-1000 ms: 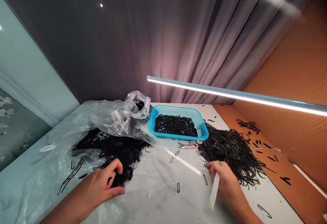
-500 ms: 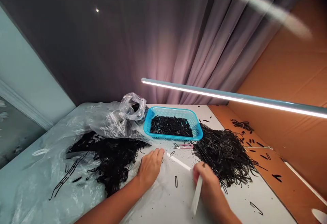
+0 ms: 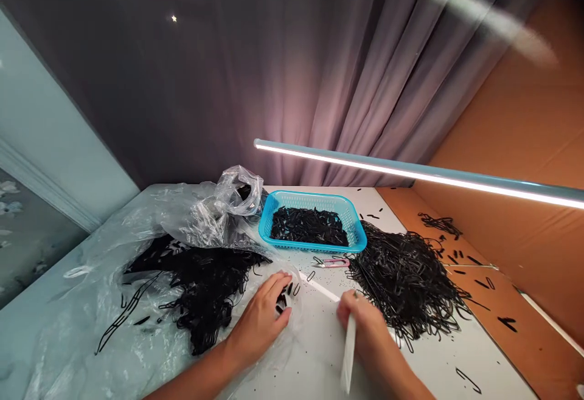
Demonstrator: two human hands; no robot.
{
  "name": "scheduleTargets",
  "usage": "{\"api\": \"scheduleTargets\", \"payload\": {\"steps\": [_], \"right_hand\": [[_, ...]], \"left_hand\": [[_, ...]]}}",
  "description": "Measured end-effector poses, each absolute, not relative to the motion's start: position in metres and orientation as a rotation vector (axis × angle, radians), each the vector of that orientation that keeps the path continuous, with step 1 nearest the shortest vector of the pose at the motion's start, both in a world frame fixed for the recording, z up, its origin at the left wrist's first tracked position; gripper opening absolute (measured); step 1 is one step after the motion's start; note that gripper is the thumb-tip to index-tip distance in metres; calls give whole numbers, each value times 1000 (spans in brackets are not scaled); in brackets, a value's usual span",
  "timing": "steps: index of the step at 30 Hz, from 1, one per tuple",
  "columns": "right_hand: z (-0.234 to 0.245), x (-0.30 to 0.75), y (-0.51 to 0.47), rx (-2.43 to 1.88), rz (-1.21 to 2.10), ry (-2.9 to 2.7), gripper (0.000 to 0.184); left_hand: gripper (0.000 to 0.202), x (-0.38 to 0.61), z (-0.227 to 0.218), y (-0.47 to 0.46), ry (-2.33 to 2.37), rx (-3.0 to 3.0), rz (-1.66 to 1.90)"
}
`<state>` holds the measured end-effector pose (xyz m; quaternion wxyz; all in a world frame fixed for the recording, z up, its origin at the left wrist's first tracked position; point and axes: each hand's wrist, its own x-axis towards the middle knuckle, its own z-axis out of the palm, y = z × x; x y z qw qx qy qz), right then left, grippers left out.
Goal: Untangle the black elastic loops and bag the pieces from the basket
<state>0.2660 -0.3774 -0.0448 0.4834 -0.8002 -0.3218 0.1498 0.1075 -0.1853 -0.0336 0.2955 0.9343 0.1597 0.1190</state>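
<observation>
My left hand (image 3: 261, 317) rests on clear plastic film in the middle, thumb apart from its curved fingers. Several small black pieces (image 3: 283, 298) lie in the gap between thumb and fingers. To its left spreads a pile of black strands (image 3: 207, 290) on the film. My right hand (image 3: 366, 326) is closed round a flat white strip (image 3: 349, 360) that points down toward me. A heap of thin black loops (image 3: 408, 278) lies just right of that hand. Pink-handled thread snips (image 3: 335, 263) sit on the table beyond both hands.
A blue basket (image 3: 360, 239) holding black pieces stands at the back. Crumpled clear plastic (image 3: 201, 214) covers the table's left side. A lit tube lamp (image 3: 410, 172) hangs low across the right. Loose black bits lie on the brown board (image 3: 497, 303).
My left hand has drawn back slightly toward me and its thumb has spread from the fingers; black pieces now show there. My right hand still grips the white strip, which hangs more upright.
</observation>
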Motion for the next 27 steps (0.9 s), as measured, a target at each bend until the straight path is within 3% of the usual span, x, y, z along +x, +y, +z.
{"api": "scheduleTargets", "payload": {"steps": [3, 7, 11, 16, 18, 23, 25, 27], "right_hand": [[-28, 300, -390, -2090, 154, -816, 14], [-16, 287, -368, -2163, -44, -1148, 16], [-27, 248, -323, -1981, 144, -1518, 27], [-45, 244, -304, -2036, 108, -1471, 18], [-46, 247, -306, -2055, 94, -1436, 17], [-37, 265, -328, -2086, 64, -1342, 15], [-32, 284, -348, -2133, 10, -1259, 16], [-30, 309, -372, -2189, -57, -1167, 15]], "left_hand": [[67, 97, -35, -181, 411, 2253, 318], [44, 95, -37, -172, 458, 1977, 489], [40, 104, -29, -160, 382, 2305, 574], [112, 122, -31, -147, 129, 2673, 222], [121, 128, -36, -145, 117, 2692, 131], [116, 127, -30, -153, 141, 2645, 151], [102, 116, -16, -154, 176, 2585, 175], [73, 98, -1, -150, 273, 2515, 213]]}}
